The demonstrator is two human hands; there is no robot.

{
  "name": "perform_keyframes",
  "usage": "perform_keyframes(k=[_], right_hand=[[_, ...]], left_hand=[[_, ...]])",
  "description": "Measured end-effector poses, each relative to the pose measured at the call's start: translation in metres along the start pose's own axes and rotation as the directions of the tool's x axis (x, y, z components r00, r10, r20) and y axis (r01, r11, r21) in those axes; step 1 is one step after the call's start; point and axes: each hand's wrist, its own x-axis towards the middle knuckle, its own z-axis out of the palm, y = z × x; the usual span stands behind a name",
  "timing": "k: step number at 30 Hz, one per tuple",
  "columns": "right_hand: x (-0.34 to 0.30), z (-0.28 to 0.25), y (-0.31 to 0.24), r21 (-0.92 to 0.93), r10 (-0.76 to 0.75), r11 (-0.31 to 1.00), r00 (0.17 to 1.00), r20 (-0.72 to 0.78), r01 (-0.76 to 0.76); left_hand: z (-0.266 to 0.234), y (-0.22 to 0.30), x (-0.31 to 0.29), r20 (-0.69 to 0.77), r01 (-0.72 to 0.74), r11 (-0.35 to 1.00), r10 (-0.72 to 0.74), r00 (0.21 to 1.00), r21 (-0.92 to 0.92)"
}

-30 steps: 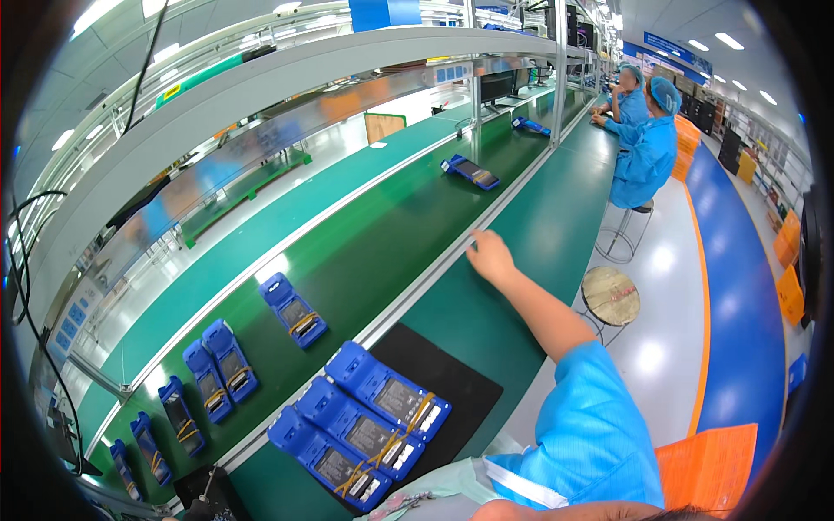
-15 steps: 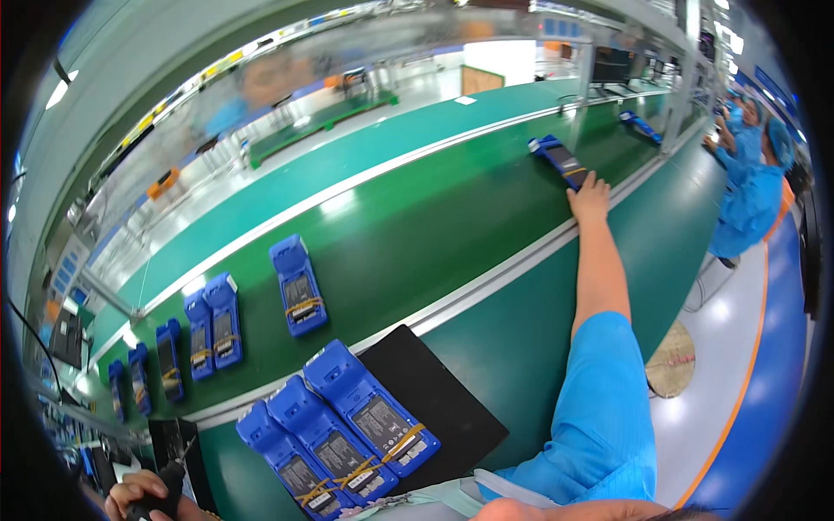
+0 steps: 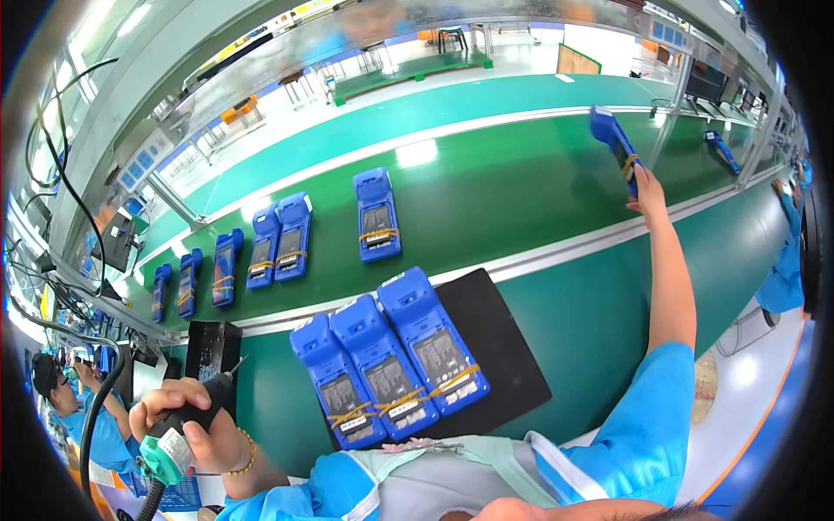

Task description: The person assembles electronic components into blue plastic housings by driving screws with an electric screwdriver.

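My left hand (image 3: 200,425) is wrapped around a black and green electric screwdriver (image 3: 165,458), its thin bit pointing up and right. My right arm stretches out over the green conveyor belt, and my right hand (image 3: 646,193) grips the lower end of a blue handheld payment terminal (image 3: 613,139) with a yellow band around it. That terminal tilts, its wider head away from me. In front of me three similar terminals (image 3: 395,373) lie side by side, backs up, banded near their lower ends, partly on a black mat (image 3: 512,365).
Several more banded terminals (image 3: 291,236) lie along the belt (image 3: 486,182) to the left; another terminal (image 3: 721,153) lies far right. A black box (image 3: 211,347) of small parts stands by the screwdriver tip. A metal rail edges the belt. Co-workers (image 3: 786,260) sit at both sides.
The terminal in my right hand has tilted and appears raised from the belt. My left hand has come up with the screwdriver into fuller view. The view has swung left.
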Motion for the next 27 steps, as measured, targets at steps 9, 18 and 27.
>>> perform_keyframes(k=[9, 18, 27], right_hand=[[-0.291, 0.056, -0.087, 0.406, 0.119, 0.633, 0.601, 0.79, -0.659], [-0.33, 0.059, -0.096, -0.223, 0.353, 0.922, 0.449, 0.821, -0.317], [-0.32, 0.11, -0.072, -0.371, -0.141, 0.835, 0.81, 0.57, 0.407]], left_hand=[[-0.041, 0.009, 0.009, -0.063, -0.036, 0.938, 0.015, 0.998, -0.344], [-0.09, 0.037, -0.007, -0.046, 0.086, 0.869, -0.124, 0.991, -0.487], [-0.111, 0.054, -0.013, -0.03, 0.11, 0.819, -0.153, 0.988, -0.563]])
